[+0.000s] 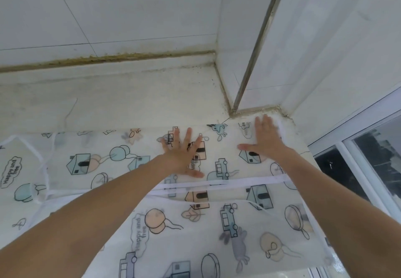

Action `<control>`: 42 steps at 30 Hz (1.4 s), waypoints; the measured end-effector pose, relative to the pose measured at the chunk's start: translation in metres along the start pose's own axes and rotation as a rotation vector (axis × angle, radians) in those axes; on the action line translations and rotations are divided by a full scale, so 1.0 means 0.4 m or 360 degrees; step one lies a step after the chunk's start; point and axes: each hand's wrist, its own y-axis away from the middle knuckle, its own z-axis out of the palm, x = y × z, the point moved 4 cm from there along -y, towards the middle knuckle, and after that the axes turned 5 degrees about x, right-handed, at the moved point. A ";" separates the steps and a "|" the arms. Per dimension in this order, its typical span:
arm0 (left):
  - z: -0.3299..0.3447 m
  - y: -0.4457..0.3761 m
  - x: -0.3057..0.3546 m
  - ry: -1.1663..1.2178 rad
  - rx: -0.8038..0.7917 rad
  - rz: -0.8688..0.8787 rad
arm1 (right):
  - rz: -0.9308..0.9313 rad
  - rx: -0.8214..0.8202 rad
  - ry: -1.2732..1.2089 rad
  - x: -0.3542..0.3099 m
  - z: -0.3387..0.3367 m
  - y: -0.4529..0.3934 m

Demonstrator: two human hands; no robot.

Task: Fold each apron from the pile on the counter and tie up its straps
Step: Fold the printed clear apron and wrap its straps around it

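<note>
**Both palms pressing a printed apron flat on the counter**

On the pale counter (108, 104), a thin white apron (121, 169) printed with houses, trucks, trees and the words "Happy and free" is lying spread out, reaching from the left edge of the view across to the counter's right end. At its left side, a white strap (36, 152) is looping over the fabric. Toward the middle, the left hand (184, 154) is lying flat on the apron with its fingers straight and fanned wide, thumb out to the side, pressing the cloth down. Just below it, a white hem band (238, 183) is running across the fabric, and a folded layer of the same apron is hanging nearer the camera. Further right, the right hand (263, 139) is resting palm down near the apron's far right corner, fingers straight and close together, thumb stretched toward the other hand. Behind it, a tiled wall (130, 6) is meeting a tiled pillar (325, 39). At the far right, a window frame (358, 145) is showing beside the counter's end.
</note>
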 end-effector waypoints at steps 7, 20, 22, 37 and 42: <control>-0.032 0.009 -0.062 0.0199 0.0407 0.0036 | -0.0531 -0.0186 0.0003 -0.237 0.067 0.059; 0.179 0.427 -0.627 0.0801 0.1079 -0.1365 | -0.1343 -0.0149 0.0264 -0.930 0.024 0.078; 0.213 0.423 -0.646 0.0905 0.0788 -0.1324 | -0.1501 0.0016 0.0330 -1.039 0.049 0.079; 0.254 0.361 -0.615 -0.0116 0.0647 -0.0192 | -0.1004 0.0433 0.0990 -1.004 -0.116 0.037; 0.229 0.377 -0.612 0.0016 0.0682 -0.0126 | -0.0472 -0.0061 0.0919 -0.680 -0.129 0.090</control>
